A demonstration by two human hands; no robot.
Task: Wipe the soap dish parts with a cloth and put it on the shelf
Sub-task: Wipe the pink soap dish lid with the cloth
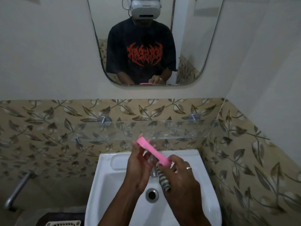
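A pink soap dish (152,152) is held edge-on above the white sink (104,185), tilted down to the right. My left hand (138,167) grips its upper left end. My right hand (180,175) pinches its lower right end and also holds a striped grey cloth (163,181), which hangs down from the palm over the basin. The glass shelf (187,131) runs along the wall just behind and above the dish, with nothing on it.
A metal tap (154,172) stands partly hidden behind my hands, and the drain (152,194) lies below. A mirror (146,41) hangs above the shelf. A metal pipe (17,188) juts from the left wall, and a white basket (63,223) sits on the floor.
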